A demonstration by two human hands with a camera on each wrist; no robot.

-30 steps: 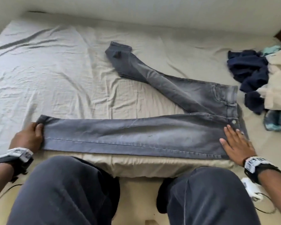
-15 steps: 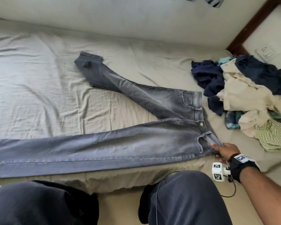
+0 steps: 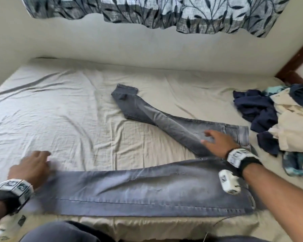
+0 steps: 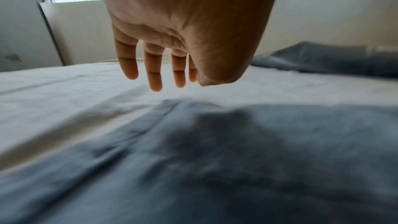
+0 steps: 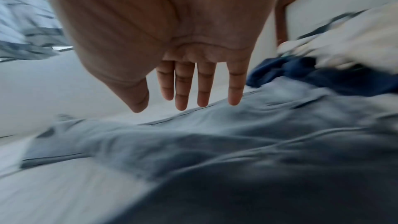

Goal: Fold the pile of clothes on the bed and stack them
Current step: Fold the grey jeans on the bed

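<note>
Head view: jeans [image 3: 147, 187] flat beneath both empty, spread grips: left hand [image 3: 31, 169], right hand [image 3: 217, 143].

faded grey jeans [image 3: 147, 187], beige sheet [image 3: 59, 119], leaf-print curtain [image 3: 164, 13], seemingly navy-and-cream pile [image 3: 278, 119]
</note>
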